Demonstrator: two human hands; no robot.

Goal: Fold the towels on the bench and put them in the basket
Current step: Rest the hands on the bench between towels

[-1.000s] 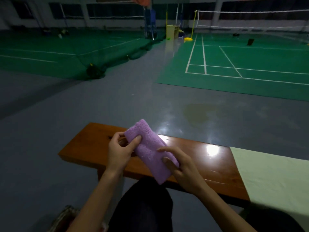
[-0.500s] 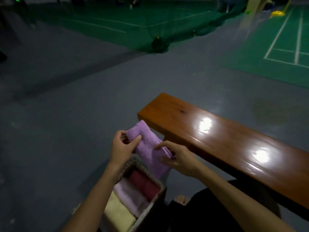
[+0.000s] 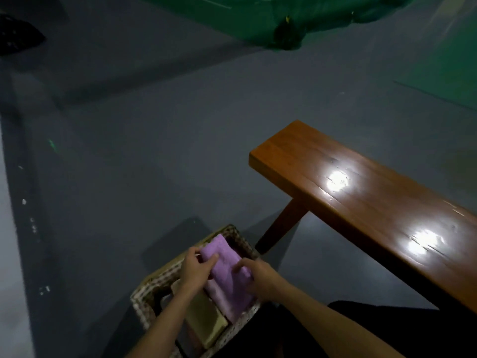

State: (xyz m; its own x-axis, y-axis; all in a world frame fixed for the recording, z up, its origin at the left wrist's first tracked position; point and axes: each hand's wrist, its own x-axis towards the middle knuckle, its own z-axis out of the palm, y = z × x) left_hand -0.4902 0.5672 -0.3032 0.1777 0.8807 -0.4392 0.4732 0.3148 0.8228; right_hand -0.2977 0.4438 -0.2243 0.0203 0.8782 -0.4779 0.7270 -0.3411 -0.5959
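Note:
A folded purple towel [image 3: 224,259] is held low over the woven basket [image 3: 149,293] on the floor. My left hand [image 3: 194,267] pinches its far left end between thumb and fingers. My right hand [image 3: 258,276] grips its near right edge. Under it lie other folded towels: a pale lilac one [image 3: 227,301] and a yellowish one [image 3: 206,319]. The wooden bench [image 3: 361,202] runs off to the right, and the part in view carries no towel.
Grey floor surrounds the basket on the left and far side. A bench leg [image 3: 281,228] stands just right of the basket. A green net bundle [image 3: 286,34] lies far off. My dark-clothed knee [image 3: 335,332] is at the bottom right.
Both hands carried the purple towel off the bench, leftward and down, until it reached the basket. The view swung left and down, and the pale green towel on the bench left the picture.

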